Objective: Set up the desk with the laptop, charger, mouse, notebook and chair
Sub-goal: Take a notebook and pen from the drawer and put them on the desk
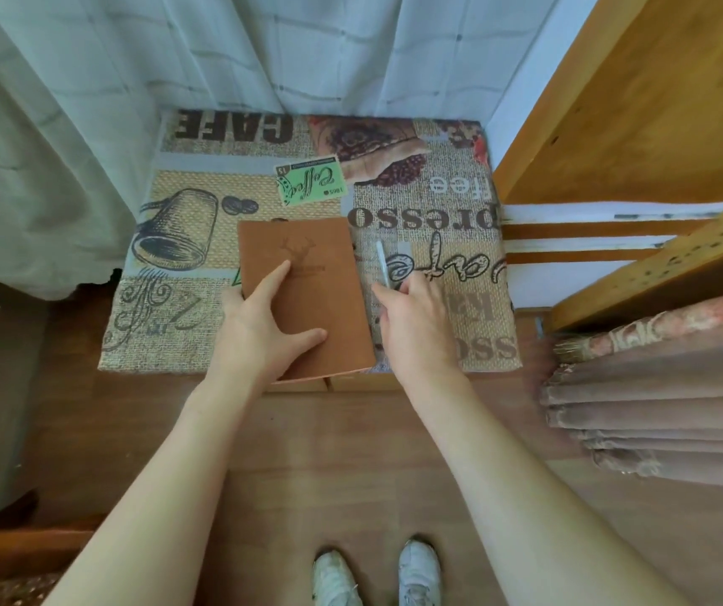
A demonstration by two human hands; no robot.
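White curtains (263, 50) hang across the far side of the view, with wooden shelving (639, 107) rising at the right and a stack of folded brownish fabric (666, 400) below it. In the middle stands a small tabletop (438, 203) under a coffee-themed printed cloth (CAFE and espresso lettering, upside down from here), set over a wooden floor (329, 465). On the near part of that cloth lies the brown notebook (307, 295), its near edge jutting a little past the tabletop's front. The left hand (259, 325) rests flat on the cover with fingers spread wide, thumb along the near side. The right hand (412, 325) sits just beside the notebook's right edge, fingers curled round a slim white pen (382, 264) that points away from the person. As for progress, only the notebook is in view; no laptop, charger, mouse or chair shows here, so most of the setup looks not yet done, and whether this surface is the desk itself cannot be told.
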